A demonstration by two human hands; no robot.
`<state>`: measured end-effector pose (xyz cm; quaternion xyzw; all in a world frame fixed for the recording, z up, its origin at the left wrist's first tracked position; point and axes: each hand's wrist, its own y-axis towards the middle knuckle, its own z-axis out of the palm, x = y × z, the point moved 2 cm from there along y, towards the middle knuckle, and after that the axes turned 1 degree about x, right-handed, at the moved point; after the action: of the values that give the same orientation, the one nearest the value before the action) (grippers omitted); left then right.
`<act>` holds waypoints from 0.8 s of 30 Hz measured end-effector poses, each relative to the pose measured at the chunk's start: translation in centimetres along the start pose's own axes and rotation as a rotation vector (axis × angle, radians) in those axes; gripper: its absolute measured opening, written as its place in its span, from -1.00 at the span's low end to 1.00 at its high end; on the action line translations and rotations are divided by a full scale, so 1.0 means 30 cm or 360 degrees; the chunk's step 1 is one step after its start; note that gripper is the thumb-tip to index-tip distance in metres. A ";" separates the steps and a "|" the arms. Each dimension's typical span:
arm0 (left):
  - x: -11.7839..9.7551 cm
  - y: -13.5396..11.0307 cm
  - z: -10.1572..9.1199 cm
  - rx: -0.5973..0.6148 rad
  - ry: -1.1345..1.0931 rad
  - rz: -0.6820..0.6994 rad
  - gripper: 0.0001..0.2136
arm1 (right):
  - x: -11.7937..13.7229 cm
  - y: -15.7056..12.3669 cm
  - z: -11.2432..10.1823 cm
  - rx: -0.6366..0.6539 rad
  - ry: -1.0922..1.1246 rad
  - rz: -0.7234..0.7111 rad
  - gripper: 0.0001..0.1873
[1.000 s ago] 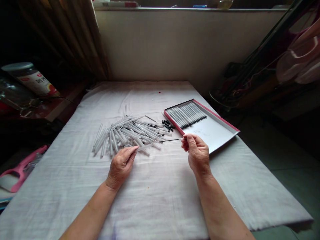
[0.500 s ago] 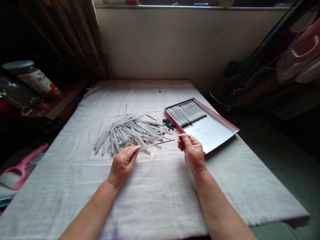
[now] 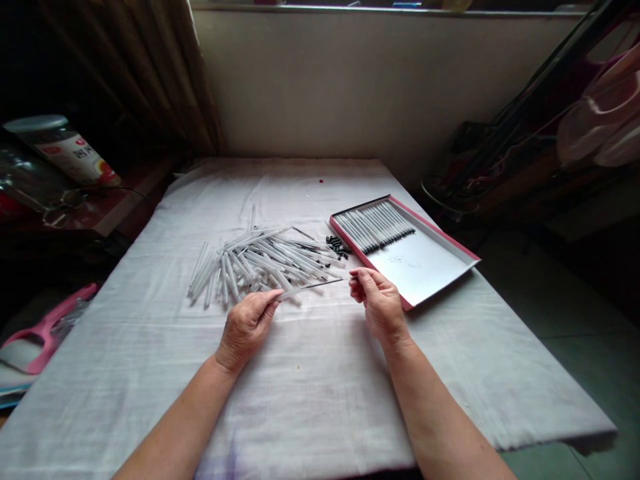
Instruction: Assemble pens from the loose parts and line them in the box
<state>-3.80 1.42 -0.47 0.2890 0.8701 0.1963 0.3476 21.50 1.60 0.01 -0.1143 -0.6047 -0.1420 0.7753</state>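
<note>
My left hand (image 3: 247,331) pinches a clear, tube-like pen barrel (image 3: 291,293) between thumb and fingers. My right hand (image 3: 381,305) is closed on the far end of a thin pen refill (image 3: 326,283). The refill's dark length lies in line with the barrel, its left end reaching into the barrel's mouth. Behind my left hand spreads a loose pile of clear pen barrels and dark refills (image 3: 260,257). Small black plugs or caps (image 3: 338,248) lie in a heap between that pile and the tray. My right fingertips are close to the tray's near left edge.
A shallow red-edged white tray (image 3: 435,270) holds a row of black-ended pens (image 3: 375,227). White cloth (image 3: 310,407) covers the table. A labelled jar (image 3: 70,153) stands on a side surface at left, with pink-handled scissors (image 3: 45,333) below it.
My right hand has moved slightly left toward my left hand, and less of the refill shows between them. My left hand has stayed almost still.
</note>
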 end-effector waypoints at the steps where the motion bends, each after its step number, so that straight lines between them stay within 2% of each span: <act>1: -0.002 0.001 0.002 0.0019 -0.0017 0.0005 -0.78 | -0.001 -0.001 0.003 0.0012 0.0000 0.0002 -0.61; 5: -0.004 0.002 0.004 0.0030 -0.0053 -0.0024 -0.78 | -0.004 -0.002 0.003 -0.0046 0.0055 0.0037 -0.61; 8: -0.003 0.001 0.001 0.0012 -0.0057 -0.0022 -0.78 | -0.007 -0.006 0.009 0.0010 0.0027 0.0090 -0.59; 11: -0.001 -0.001 -0.001 -0.0002 -0.0057 0.0005 -0.78 | -0.002 -0.007 0.012 0.0025 -0.0009 0.0050 -0.60; 17: 0.007 -0.006 -0.002 -0.0038 -0.0039 0.0002 -0.77 | 0.027 0.018 -0.040 -0.0321 0.0151 -0.0086 -0.65; 24: 0.007 -0.008 -0.003 -0.0030 -0.0038 0.0012 -0.79 | 0.014 0.005 -0.023 -0.0149 0.0111 -0.0044 -0.65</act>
<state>-4.07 1.36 -0.64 0.2914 0.8629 0.2022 0.3600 22.27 1.46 0.26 -0.1371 -0.5714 -0.1848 0.7877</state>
